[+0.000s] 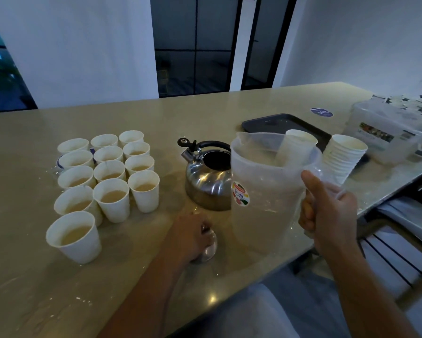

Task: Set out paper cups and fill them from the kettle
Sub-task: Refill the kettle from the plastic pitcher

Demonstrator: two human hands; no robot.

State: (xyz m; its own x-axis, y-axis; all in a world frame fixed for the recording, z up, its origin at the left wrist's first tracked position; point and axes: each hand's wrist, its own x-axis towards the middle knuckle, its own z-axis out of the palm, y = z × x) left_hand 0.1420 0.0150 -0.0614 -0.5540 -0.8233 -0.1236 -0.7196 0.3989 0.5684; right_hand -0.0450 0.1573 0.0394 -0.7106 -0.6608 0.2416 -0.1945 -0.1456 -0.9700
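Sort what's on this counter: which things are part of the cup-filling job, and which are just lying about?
In the job:
- filled paper cups
- kettle, lid off
- kettle lid, under left hand
- plastic jug, gripped by right hand
- spare cup stacks

Lying about:
- dark tray
- clear storage box

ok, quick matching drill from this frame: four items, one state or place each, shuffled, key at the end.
Items:
1. kettle
2. plastic pitcher
3. kettle lid
4. stacked cups

States:
A. gripped by its handle in the right hand
B. under the left hand on the counter
C. open at the top, lid off
D. empty, beside the dark tray

Pairs: 1-C, 2-A, 3-B, 4-D
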